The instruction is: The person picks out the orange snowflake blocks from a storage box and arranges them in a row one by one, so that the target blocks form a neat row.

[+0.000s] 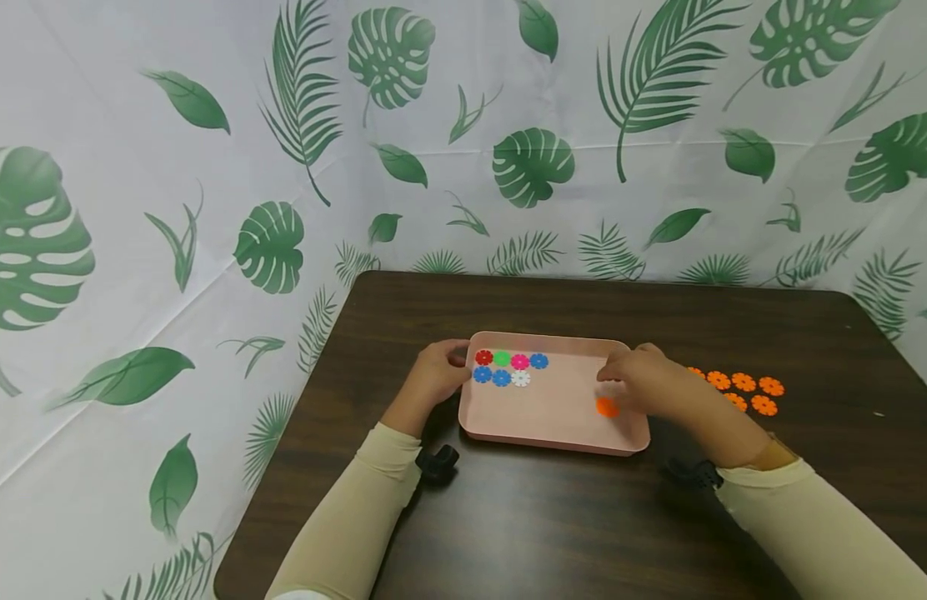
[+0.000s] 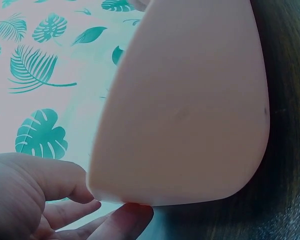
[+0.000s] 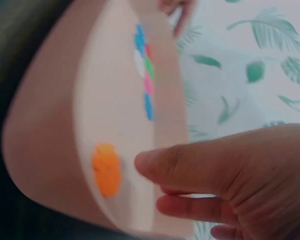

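My left hand [image 1: 439,372] grips the left end of a shallow pink tray [image 1: 557,425]. In the left wrist view its fingers [image 2: 132,220] touch the tray's outer wall [image 2: 185,125] near the rim. My right hand [image 1: 643,379] is over the tray's right end, its thumb and fingers apart with nothing between them. Just beside it an orange flower-shaped disc [image 1: 607,407] shows inside the tray, blurred in the right wrist view. Two rows of small notched discs lie at the tray's far left, among them a red disc [image 1: 483,357], a green disc [image 1: 502,358] and a white disc [image 1: 520,378].
Several orange discs [image 1: 744,382] lie on the dark wooden table [image 1: 538,517] to the right of the tray, partly behind my right forearm. A leaf-patterned cloth [image 1: 463,208] hangs along the table's far side. Black straps [image 1: 437,462] sit at both wrists.
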`<state>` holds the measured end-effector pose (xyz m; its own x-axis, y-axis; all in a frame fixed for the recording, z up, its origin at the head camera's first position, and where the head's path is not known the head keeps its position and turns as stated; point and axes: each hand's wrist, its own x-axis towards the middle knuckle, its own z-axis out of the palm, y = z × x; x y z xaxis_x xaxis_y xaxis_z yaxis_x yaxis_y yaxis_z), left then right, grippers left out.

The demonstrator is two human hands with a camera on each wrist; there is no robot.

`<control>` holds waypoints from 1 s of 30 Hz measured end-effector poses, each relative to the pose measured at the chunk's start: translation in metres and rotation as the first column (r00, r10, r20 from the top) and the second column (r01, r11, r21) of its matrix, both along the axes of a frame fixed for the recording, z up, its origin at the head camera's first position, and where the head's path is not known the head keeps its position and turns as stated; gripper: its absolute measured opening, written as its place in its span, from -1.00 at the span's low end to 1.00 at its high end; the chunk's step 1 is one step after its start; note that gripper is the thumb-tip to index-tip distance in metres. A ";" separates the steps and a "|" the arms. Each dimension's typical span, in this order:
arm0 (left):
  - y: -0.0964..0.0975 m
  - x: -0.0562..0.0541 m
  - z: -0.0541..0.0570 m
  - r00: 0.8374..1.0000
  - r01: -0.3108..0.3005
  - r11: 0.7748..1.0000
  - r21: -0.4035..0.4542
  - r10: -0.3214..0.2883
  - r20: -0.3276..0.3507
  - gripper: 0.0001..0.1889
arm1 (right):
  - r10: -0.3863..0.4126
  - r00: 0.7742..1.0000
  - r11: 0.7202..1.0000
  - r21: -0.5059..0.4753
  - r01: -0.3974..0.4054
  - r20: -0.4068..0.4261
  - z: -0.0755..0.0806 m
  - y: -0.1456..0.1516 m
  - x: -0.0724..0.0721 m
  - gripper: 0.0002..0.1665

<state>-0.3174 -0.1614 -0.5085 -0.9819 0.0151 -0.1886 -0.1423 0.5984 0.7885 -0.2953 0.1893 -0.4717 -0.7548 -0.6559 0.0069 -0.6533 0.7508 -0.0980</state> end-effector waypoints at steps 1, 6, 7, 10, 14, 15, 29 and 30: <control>0.000 0.000 0.000 1.000 -0.001 1.000 0.001 0.001 0.003 -0.37 | 0.000 1.000 1.000 0.020 0.000 0.012 -0.003 -0.003 0.000 -0.65; 0.001 0.000 0.003 1.000 0.000 1.000 0.001 0.000 0.015 -0.37 | -0.011 0.999 0.993 0.114 0.006 0.041 -0.010 -0.012 0.003 -0.75; 0.001 0.000 0.004 1.000 0.002 1.000 0.001 -0.002 0.014 -0.37 | -0.018 0.999 0.992 0.125 0.013 0.046 -0.011 -0.012 0.003 -0.77; 0.000 0.000 0.004 1.000 0.008 1.000 -0.004 -0.008 0.004 -0.37 | -0.031 0.998 0.990 0.143 0.023 0.060 -0.011 -0.014 0.003 -0.79; 0.000 -0.001 0.005 1.000 0.006 1.000 -0.007 -0.006 -0.003 -0.37 | -0.035 0.996 0.989 0.148 0.024 0.077 -0.010 -0.015 0.001 -0.78; 0.000 -0.001 0.005 1.000 0.004 1.000 -0.009 -0.004 -0.002 -0.37 | -0.036 0.996 0.989 0.146 0.024 0.079 -0.010 -0.016 0.001 -0.78; 0.001 -0.001 0.004 1.000 0.012 1.000 0.003 -0.012 0.007 -0.37 | -0.109 0.990 0.990 0.105 0.099 0.093 -0.010 -0.018 0.004 -0.68; 0.001 -0.001 0.005 1.000 0.012 1.000 0.005 -0.012 0.004 -0.37 | -0.106 0.991 0.991 0.096 0.097 0.085 -0.009 -0.018 0.003 -0.68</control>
